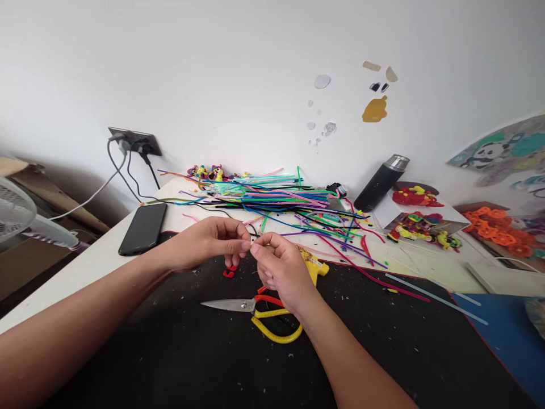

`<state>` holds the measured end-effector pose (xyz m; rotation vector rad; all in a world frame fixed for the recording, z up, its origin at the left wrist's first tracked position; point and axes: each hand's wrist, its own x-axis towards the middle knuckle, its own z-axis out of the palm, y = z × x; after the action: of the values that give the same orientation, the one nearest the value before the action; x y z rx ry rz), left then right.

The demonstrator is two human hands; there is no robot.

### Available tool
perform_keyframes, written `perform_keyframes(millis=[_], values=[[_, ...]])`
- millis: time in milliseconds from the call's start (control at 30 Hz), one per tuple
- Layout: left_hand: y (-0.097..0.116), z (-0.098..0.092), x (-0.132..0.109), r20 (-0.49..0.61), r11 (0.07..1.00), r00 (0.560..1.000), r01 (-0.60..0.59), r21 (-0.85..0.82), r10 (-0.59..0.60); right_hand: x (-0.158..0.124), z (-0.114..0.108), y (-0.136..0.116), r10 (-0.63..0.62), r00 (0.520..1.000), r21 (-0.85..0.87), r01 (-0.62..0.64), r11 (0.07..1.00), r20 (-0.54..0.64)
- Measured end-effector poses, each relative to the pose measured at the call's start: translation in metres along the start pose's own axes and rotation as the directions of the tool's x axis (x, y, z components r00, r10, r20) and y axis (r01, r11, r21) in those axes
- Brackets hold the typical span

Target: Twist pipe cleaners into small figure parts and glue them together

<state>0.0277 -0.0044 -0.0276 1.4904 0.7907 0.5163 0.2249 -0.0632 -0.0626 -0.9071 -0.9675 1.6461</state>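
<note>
Over the black mat (179,352), my left hand (208,244) and my right hand (281,267) meet fingertip to fingertip. Both are closed in a pinch on something too small to make out; a dark strand shows just above the fingertips. A small curled red piece (229,272) is seen just below my left fingers. Scissors (232,305) with red and yellow handles lie below my hands, blades to the left. Partly hidden behind my right hand is a yellow glue gun-like tool (317,270).
Many coloured pipe cleaners (272,193) are heaped along the wall. A black phone (143,228) lies at the left. A dark thermos (381,182) leans beside a white box (421,213) holding small colourful figures. A fan (17,210) stands far left, orange pieces (489,227) far right.
</note>
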Motion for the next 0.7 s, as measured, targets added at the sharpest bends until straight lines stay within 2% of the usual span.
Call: perform_keyframes(millis=[233,467,700], values=[[-0.0031,0.003,0.0008,0.038,0.998,0.997,0.062,0.004,-0.062,0.0005,-0.0034,0.0026,0.002,0.999,0.045,-0.001,0.999,-0.034],[-0.0052,0.0069,0.0038,-0.136,0.999,0.991,-0.016,-0.036,0.011,0.0002,-0.0045,0.0013,0.004,0.999,0.062,-0.002,0.998,-0.037],[-0.005,0.0085,0.0037,-0.168,0.999,0.986,-0.026,-0.034,0.02,0.0011,-0.0037,0.0042,-0.001,1.0,0.027,0.002,1.0,-0.017]])
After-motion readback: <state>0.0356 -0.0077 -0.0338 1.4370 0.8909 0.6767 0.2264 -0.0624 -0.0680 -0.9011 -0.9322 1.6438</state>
